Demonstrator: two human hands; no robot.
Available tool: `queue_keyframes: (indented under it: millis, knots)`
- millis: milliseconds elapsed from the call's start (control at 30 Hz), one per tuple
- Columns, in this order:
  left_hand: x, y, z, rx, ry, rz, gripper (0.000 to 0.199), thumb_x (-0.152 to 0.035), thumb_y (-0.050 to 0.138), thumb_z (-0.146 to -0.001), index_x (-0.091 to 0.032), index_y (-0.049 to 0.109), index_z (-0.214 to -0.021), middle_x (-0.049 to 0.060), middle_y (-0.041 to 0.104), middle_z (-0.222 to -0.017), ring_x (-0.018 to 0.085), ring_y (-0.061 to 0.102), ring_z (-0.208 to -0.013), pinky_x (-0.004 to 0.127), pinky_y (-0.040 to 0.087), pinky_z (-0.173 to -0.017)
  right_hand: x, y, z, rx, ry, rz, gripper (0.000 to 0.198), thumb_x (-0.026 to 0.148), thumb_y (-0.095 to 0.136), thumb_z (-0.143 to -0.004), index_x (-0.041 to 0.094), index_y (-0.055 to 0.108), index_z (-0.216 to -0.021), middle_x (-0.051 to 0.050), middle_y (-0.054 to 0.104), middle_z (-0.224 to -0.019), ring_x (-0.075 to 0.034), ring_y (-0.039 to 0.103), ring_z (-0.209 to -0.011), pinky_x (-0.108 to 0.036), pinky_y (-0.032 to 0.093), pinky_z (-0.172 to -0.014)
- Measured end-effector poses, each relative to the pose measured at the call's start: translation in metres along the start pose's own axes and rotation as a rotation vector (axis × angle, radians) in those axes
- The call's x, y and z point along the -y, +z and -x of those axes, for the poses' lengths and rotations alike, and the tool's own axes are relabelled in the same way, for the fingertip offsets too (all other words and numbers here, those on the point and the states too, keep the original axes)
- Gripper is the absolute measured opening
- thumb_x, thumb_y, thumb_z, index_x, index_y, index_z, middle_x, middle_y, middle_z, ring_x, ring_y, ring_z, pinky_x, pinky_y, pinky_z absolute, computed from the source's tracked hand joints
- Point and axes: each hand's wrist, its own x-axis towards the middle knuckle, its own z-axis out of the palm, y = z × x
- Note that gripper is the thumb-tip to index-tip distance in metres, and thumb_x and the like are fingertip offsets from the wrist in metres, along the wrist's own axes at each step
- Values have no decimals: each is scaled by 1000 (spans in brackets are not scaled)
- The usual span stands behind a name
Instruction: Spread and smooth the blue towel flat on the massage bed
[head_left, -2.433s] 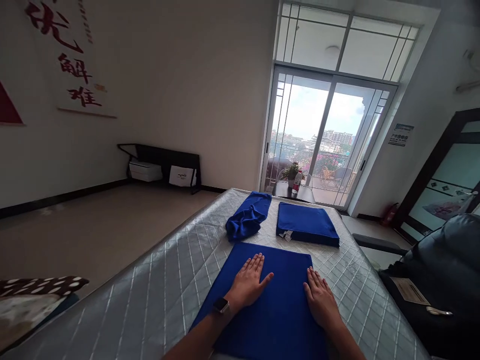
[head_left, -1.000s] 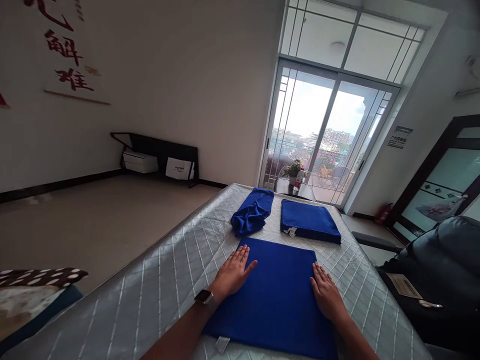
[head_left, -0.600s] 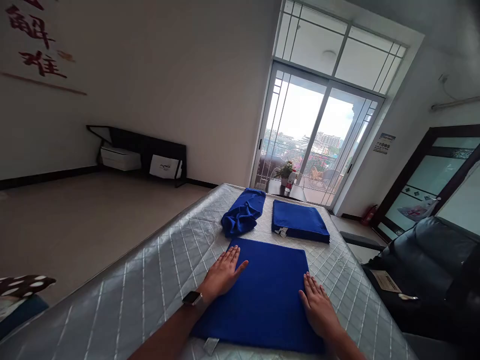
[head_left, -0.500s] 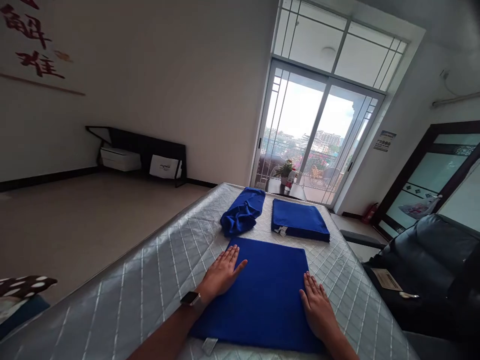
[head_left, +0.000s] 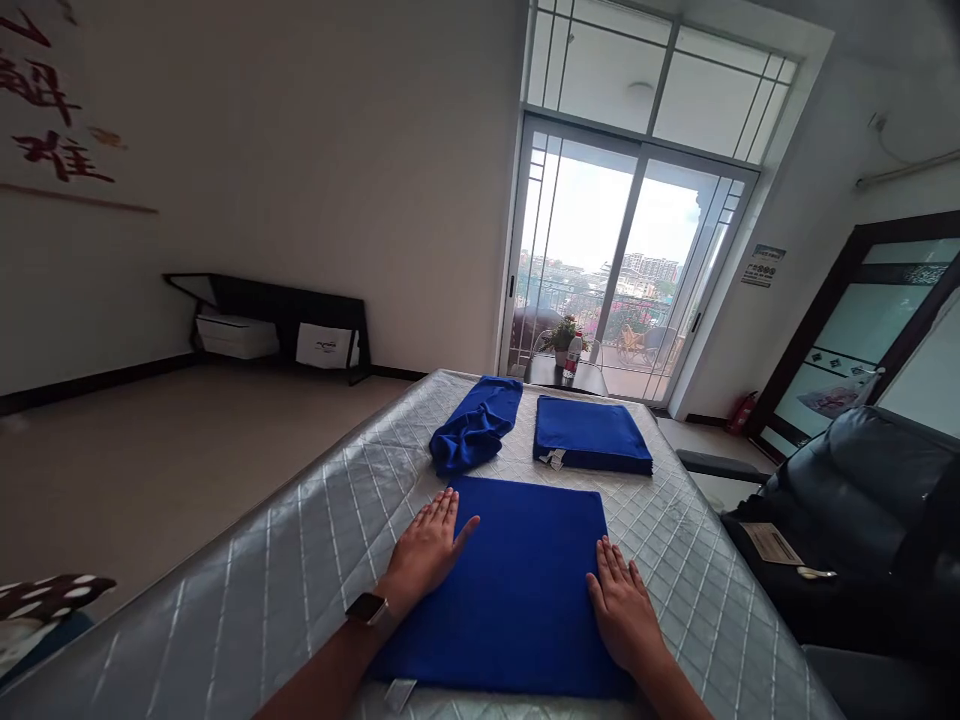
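Left hand (head_left: 426, 548) has shifted outward since 2.4 s ago, from the inner left part of the flat blue cloth (head_left: 517, 590) to its left edge; right hand (head_left: 624, 605) remains along the right edge. Both grips wide: palms down, fingers straight and close together, thumbs spread inward, nothing held. Cloth lies smooth between the hands on a silver quilted cover (head_left: 300, 560), a white tag (head_left: 400, 693) projecting at its near left corner. Just beyond its far left corner: a crumpled blue cloth (head_left: 476, 430). Beyond the far edge, toward the right: a neat stack of blue cloths (head_left: 591, 430), tags showing at its near left corner. Dark-faced watch (head_left: 367, 608) on the left wrist.
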Motion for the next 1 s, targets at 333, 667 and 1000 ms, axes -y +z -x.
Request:
queue_keyframes:
  millis: [333,667,1000]
  knots:
    - [-157,-4,35,269,449,237,70,-60,19,-100,-17,29,-154,10,32,-158,24,26,-147,43,27,-120,-1,-5,3,21,2,-17,63,41,17,-99,14,17,-155,-3,12,-162,-20,10,-150,-41,9,-122]
    - [-222,13,30,269,478,335,65,-50,14,-102,-15,22,-156,13,29,-160,25,22,-149,47,26,-120,-7,3,2,28,-62,55,62,30,26,-96,17,15,-156,-4,8,-163,-21,7,-150,-43,7,-122]
    - [-217,5,35,311,423,278,70,-54,10,-101,-11,27,-154,12,29,-159,25,20,-149,46,23,-122,-3,-5,5,24,-35,38,62,25,25,-94,17,17,-155,-4,8,-162,-22,9,-150,-43,11,-121]
